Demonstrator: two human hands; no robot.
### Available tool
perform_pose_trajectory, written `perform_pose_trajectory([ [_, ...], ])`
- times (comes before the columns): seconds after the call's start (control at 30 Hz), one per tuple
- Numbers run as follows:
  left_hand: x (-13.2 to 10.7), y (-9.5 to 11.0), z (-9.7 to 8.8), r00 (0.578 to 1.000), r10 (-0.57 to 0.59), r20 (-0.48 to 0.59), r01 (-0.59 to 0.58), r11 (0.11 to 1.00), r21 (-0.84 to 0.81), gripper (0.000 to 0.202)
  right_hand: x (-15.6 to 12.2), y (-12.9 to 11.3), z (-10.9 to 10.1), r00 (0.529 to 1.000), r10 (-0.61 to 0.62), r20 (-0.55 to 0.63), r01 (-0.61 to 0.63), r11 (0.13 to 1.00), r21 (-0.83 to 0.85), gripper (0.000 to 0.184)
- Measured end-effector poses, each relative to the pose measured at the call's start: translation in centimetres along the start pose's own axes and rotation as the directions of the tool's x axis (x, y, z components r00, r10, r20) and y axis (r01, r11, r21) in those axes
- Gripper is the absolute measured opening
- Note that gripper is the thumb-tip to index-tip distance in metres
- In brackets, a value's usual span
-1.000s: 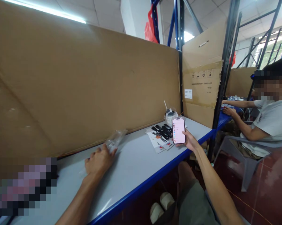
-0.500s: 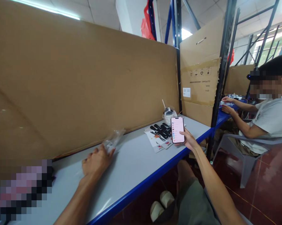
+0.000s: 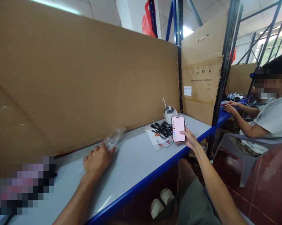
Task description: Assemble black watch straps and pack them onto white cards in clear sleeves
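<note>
My right hand (image 3: 189, 139) holds a phone (image 3: 178, 128) upright over the table's front edge, its pink screen lit and facing me. My left hand (image 3: 96, 159) rests on the grey table (image 3: 131, 162) with its fingers curled onto the end of a clear plastic bag (image 3: 114, 138) that lies against the cardboard wall. Just behind the phone lie several black handled tools (image 3: 161, 129) on printed paper sheets (image 3: 157, 141).
A tall cardboard wall (image 3: 84, 84) closes off the back of the table. A white cup with a straw in a plastic bag (image 3: 169, 112) stands by the tools. A blue steel rack post (image 3: 219, 81) and a seated person (image 3: 267, 118) on a plastic chair are to the right.
Both hands stay almost as they were; the view has shifted slightly. The person on the right has moved their hands a little on their own table.
</note>
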State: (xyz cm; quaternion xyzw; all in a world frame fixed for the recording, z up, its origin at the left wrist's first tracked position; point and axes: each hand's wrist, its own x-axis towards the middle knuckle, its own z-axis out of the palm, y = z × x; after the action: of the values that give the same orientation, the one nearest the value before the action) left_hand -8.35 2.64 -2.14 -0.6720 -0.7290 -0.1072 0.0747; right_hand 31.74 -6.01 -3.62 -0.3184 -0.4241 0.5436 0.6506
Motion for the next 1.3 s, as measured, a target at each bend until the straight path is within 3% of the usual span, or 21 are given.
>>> perform_pose_trajectory([
  [0.7,0.07,-0.2,0.27,1.0,0.007,-0.011,-0.008,1.0,-0.016,0.068,-0.11,-0.01,0.2,1.0,-0.009,-0.008,0.009,1.0,-0.015,0.068],
  [0.97,0.02,-0.15,0.27,0.999,0.011,-0.038,-0.012,1.0,-0.014,0.066,-0.06,0.06,-0.05,0.998,-0.029,0.047,0.032,0.996,-0.078,0.091],
  [1.3,0.28,-0.39,0.57,1.0,0.01,-0.028,-0.011,0.999,-0.031,0.065,0.13,0.46,0.0,0.999,-0.025,-0.034,0.022,0.996,-0.089,0.069],
])
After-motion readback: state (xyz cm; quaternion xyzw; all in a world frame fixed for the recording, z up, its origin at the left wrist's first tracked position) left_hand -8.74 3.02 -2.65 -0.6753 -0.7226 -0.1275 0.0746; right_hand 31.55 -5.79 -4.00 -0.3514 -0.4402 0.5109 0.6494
